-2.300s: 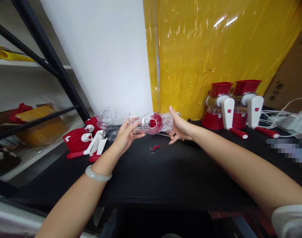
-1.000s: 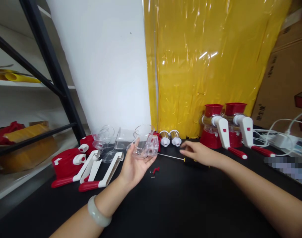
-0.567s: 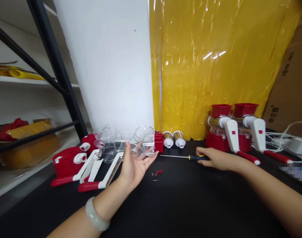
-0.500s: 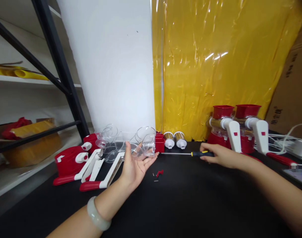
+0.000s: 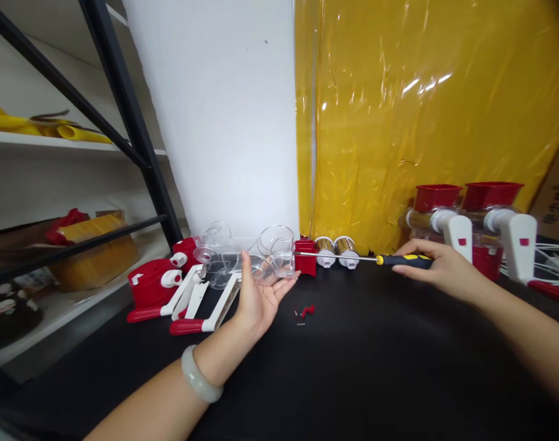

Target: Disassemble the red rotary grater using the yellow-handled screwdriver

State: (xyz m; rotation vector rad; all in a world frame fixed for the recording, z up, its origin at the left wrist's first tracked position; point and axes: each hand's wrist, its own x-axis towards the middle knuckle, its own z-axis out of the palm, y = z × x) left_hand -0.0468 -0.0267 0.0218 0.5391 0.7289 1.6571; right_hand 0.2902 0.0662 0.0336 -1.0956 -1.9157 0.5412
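Note:
Over the dark table, my left hand (image 5: 258,306) holds a clear plastic housing (image 5: 279,251), palm up beneath it with the thumb raised at its near side. My right hand (image 5: 428,269) is closed round the black and yellow handle of a screwdriver (image 5: 398,261). Its long metal shaft points left, and the tip is at the right end of the clear housing; whether it touches cannot be made out. Below the housing, a small red plastic piece (image 5: 308,310) lies on the table beside a few tiny pins (image 5: 300,324).
To the left lie red bases (image 5: 153,285), white crank arms with red handles (image 5: 187,326) and other clear housings (image 5: 215,272). Behind stand red hoppers (image 5: 305,262) and two grater drums (image 5: 346,251). Two assembled rotary graters (image 5: 483,229) and white cables (image 5: 555,260) are at right.
The screwdriver's tip has risen from the housing's lower right corner to higher up its right end. My right hand has risen with it. The camera view has shifted, moving the scene rightward.

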